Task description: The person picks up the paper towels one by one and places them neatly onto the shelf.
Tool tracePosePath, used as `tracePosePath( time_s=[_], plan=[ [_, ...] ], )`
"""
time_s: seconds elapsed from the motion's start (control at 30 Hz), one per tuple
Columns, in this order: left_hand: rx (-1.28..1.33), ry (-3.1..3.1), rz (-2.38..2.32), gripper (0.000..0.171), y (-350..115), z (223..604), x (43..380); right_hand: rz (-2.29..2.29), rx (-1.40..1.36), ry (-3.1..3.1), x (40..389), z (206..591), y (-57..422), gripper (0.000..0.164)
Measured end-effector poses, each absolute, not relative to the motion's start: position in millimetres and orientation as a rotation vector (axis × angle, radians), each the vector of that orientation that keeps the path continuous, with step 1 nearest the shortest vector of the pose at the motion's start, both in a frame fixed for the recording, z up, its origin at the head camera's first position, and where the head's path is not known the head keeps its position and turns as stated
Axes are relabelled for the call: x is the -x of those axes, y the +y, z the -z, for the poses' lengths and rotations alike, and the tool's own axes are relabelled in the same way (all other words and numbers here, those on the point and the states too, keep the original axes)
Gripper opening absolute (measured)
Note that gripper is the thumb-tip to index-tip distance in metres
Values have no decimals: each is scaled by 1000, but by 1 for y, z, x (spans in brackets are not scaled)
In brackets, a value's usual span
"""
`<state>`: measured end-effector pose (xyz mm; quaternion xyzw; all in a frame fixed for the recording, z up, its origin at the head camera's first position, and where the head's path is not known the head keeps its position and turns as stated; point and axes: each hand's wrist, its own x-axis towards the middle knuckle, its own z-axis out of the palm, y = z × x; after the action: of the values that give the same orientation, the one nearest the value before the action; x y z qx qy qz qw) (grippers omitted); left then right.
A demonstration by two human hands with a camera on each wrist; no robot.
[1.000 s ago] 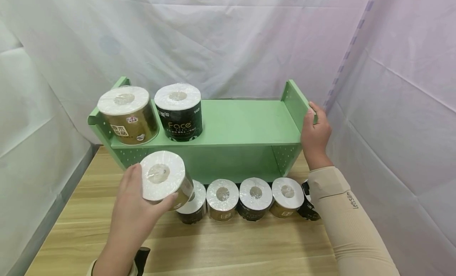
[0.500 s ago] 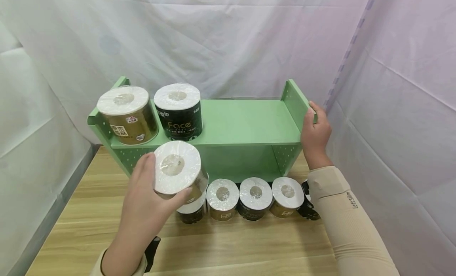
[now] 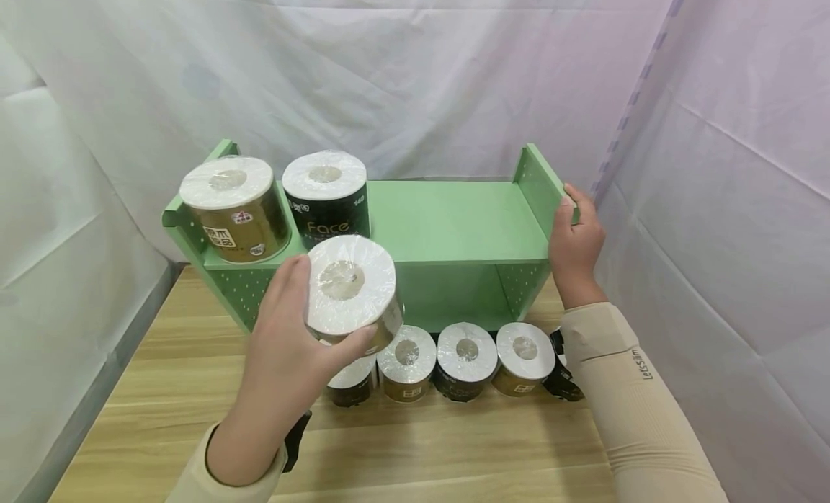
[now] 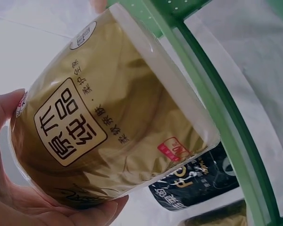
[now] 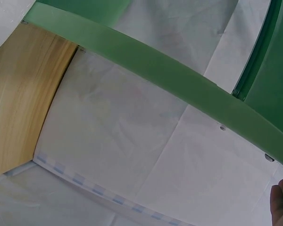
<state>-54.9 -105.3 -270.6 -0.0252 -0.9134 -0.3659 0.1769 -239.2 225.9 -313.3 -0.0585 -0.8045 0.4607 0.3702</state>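
Note:
My left hand [image 3: 292, 344] grips a gold-wrapped toilet paper roll [image 3: 369, 294], thumb on its near side and fingers on its left. In the head view this roll overlaps the front edge of the green shelf's upper board [image 3: 454, 225]; its gold label [image 4: 113, 108] fills much of the left wrist view. My right hand [image 3: 576, 236] holds the top edge of the shelf's right side panel [image 3: 538, 193]. On the upper board's left stand a gold roll [image 3: 243, 222] and, beside it, a black roll [image 3: 331, 207], partly hidden by the held one.
Along the shelf's foot, a row of rolls stands on the wooden table: a gold one [image 3: 406, 359], a black one [image 3: 465, 355], another gold one [image 3: 524, 355] and others partly covered by my hand and sleeve. White cloth [image 3: 421, 70] hangs behind and at both sides.
My left hand has carried the gold roll up and to the right, from in front of the shelf's left part toward the upper board's edge. My right hand stays on the side panel.

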Motion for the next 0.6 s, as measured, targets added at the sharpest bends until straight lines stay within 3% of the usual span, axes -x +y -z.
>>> tracePosePath(
  time_s=[0.37,0.6],
  plan=[
    [129,-2535,1027,99,-94,259,67,-1181,158,-2077,239,314,227,44],
    [220,-2422,994,87,-89,253,79,-1182,153,-2072,239,314,226,44]
  ],
)
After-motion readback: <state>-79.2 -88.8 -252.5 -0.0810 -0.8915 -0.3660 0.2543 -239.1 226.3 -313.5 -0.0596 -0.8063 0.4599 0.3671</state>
